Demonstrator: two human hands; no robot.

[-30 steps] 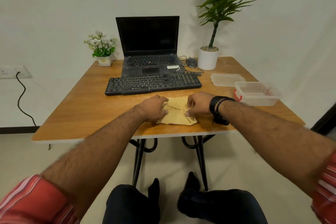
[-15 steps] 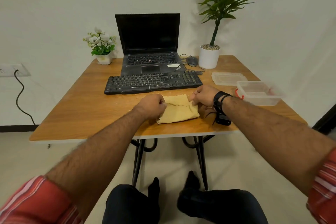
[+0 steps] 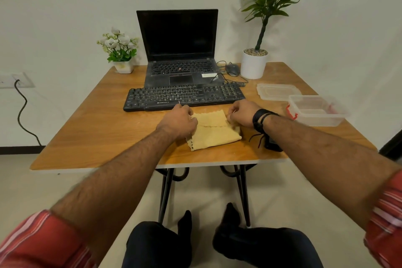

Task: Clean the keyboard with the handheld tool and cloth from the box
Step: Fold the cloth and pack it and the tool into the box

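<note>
A folded yellow cloth (image 3: 214,131) lies on the wooden table (image 3: 93,128), just in front of the black keyboard (image 3: 185,97). My left hand (image 3: 178,123) pinches the cloth's left edge. On the other side, my right hand (image 3: 240,113) grips the far right corner. A black handheld tool (image 3: 272,143) with a cord lies under my right wrist, mostly hidden. The clear plastic box (image 3: 317,111) with red clips stands open at the right, its lid (image 3: 277,91) flat behind it.
An open black laptop (image 3: 178,50) stands behind the keyboard. A mouse (image 3: 232,69) and cables sit beside a tall plant in a white pot (image 3: 253,64). A small flower pot (image 3: 121,54) is at the back left. The table's front edge is near my knees.
Both hands have moved away from me along the cloth's sides, and the cloth's near part now lies folded flat. The camera has shifted slightly.
</note>
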